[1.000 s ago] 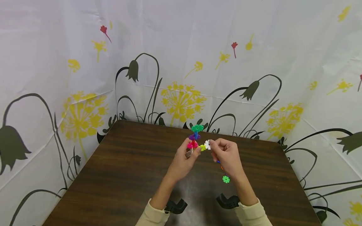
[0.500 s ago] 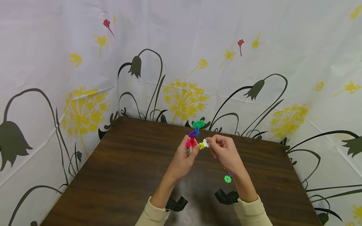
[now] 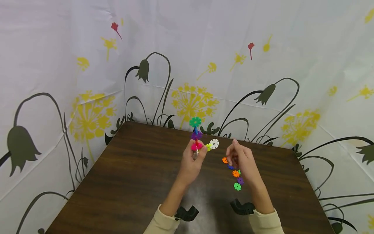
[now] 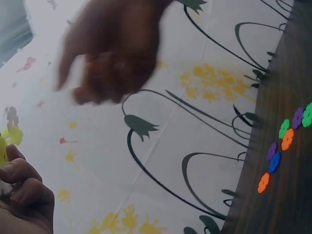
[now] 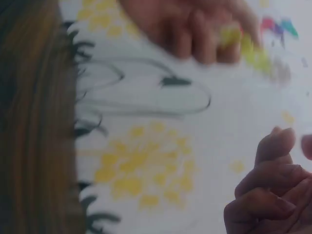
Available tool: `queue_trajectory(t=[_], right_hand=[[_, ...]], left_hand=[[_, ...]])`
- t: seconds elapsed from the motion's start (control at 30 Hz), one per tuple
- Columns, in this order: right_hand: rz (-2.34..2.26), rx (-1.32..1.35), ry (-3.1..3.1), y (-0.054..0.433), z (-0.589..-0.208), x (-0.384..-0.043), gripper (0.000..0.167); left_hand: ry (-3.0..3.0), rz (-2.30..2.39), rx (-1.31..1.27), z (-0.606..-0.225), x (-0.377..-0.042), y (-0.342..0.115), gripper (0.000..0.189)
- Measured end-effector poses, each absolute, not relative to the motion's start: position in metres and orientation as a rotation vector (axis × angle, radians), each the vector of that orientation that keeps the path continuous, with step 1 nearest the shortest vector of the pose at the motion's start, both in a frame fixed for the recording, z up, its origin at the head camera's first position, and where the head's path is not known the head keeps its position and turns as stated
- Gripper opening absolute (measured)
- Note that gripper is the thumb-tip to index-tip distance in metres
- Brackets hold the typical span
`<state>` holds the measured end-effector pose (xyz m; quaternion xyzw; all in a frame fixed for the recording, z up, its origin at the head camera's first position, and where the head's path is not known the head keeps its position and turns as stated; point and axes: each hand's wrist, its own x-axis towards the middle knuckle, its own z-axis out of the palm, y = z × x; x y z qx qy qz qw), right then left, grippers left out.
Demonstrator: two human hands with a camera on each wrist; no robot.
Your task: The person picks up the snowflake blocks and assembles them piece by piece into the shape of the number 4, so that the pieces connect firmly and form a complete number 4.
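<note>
My left hand (image 3: 192, 161) grips a build of interlocking plastic snowflake discs, raised above the table. A green disc (image 3: 195, 122) tops it, with blue, a purple disc (image 3: 196, 134) and red below, then a pink disc (image 3: 196, 146) at the fingers. From its right side a yellow disc (image 3: 208, 147) juts out, ending in a white disc (image 3: 214, 143). Apart from the build, my right hand (image 3: 243, 162) holds nothing, its fingers loosely bent. In the right wrist view the yellow pieces (image 5: 253, 53) blur beside the left hand.
Loose discs lie on the brown wooden table (image 3: 140, 169), partly behind the right hand: an orange disc (image 3: 235, 174), a purple disc (image 3: 240, 181), a green disc (image 3: 237, 186) and several more. A flower-printed white curtain (image 3: 175, 39) stands beyond the table's edges.
The right hand has let go of the white disc and drawn away to the right. More loose discs show on the table. The left hand's build has tilted slightly.
</note>
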<state>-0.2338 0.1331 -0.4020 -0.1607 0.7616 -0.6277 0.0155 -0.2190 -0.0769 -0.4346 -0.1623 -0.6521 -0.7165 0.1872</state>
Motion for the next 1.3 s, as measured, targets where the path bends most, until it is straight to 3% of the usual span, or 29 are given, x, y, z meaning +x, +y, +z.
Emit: queue_trajectory(t=[0.43, 0.67, 1.0, 1.3], right_hand=[[-1.025, -0.195, 2.67, 0.22, -0.521, -0.226, 0.017], [-0.922, -0.198, 2.63, 0.233, -0.539, -0.223, 0.032], [-0.974, -0.309, 2.567, 0.239, -0.54, -0.227, 0.026], [-1.113, -0.37, 2.418, 0.237, -0.549, -0.233, 0.033]], left_hand=[[-1.574, -2.26, -0.386, -0.438, -0.228, -0.119, 0.006], [-1.578, -2.267, -0.412, -0.441, -0.23, -0.126, 0.008], [-1.619, -2.292, -0.381, -0.443, -0.23, -0.132, 0.011], [-1.751, -2.256, -0.612, -0.438, -0.226, -0.132, 0.009]])
